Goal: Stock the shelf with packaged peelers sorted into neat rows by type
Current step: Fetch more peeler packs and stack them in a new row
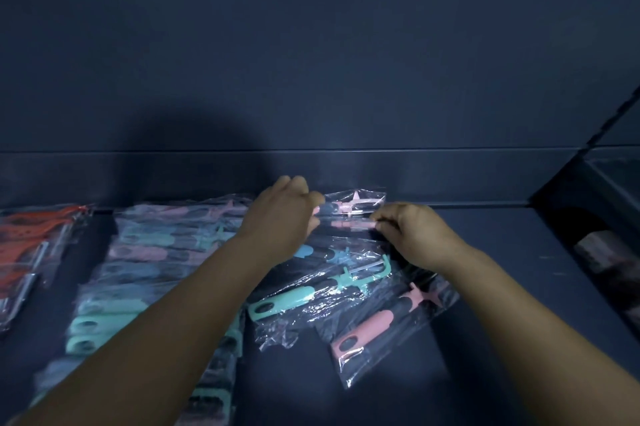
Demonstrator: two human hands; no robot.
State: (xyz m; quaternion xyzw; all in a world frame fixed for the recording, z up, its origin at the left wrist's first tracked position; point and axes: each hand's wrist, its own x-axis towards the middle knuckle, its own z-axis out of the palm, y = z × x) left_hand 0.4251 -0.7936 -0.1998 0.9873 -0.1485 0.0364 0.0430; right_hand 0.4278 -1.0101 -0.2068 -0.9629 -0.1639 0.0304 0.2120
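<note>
Packaged peelers being laid in rows on a dark shelf (pixel 485 287); both hands work the back one.

At far left lie red peelers (pixel 31 242), count unclear; next a dense pastel row (pixel 145 266), too overlapped to count; the left hand (pixel 284 214) and right hand (pixel 412 235) pinch, fingers curled, a pink packet (pixel 353 207) by the back wall; three loose packets lie below, blue (pixel 322 254), mint (pixel 298 297), pink (pixel 374 325); slick, askew wrappers could slide and spoil the new row.

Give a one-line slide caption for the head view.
Both hands, left and right, pinch a clear-bagged pink peeler at the dark shelf's back.
</note>
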